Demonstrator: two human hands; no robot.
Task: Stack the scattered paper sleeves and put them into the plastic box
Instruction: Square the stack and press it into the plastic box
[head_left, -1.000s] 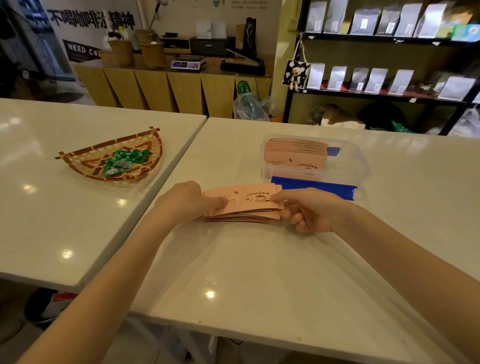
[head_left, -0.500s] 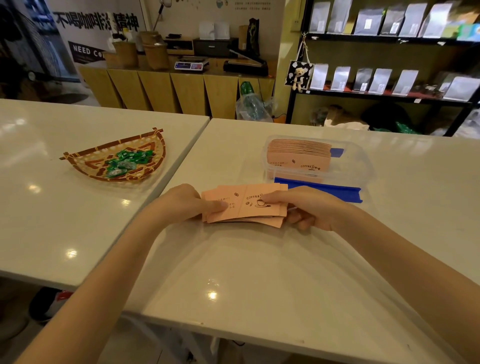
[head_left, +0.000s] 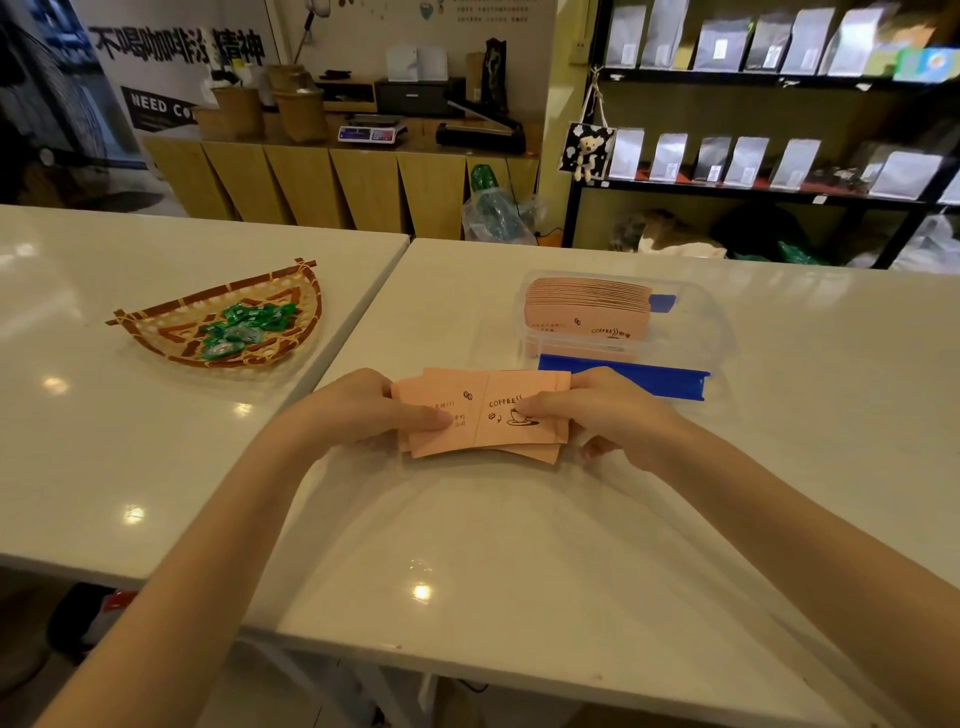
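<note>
A small stack of pink paper sleeves (head_left: 485, 423) printed with a coffee cup is held just above the white table. My left hand (head_left: 363, 408) grips its left end, thumb on top. My right hand (head_left: 597, 415) grips its right end, thumb on the print. The sleeves in the stack are slightly fanned and uneven. Behind my hands stands the clear plastic box (head_left: 696, 322), with a thick pile of sleeves (head_left: 587, 306) lying in its left part. A blue clip (head_left: 623, 382) runs along the box's near side.
A woven bamboo tray (head_left: 156, 325) with green wrapped candies sits on the adjoining table to the left. A gap separates the two tables. Shelves with pouches and a wooden counter stand at the back.
Both hands have lifted the stack slightly and drawn it together; the right thumb now rests on top of the printed face. The box and tray have not moved.
</note>
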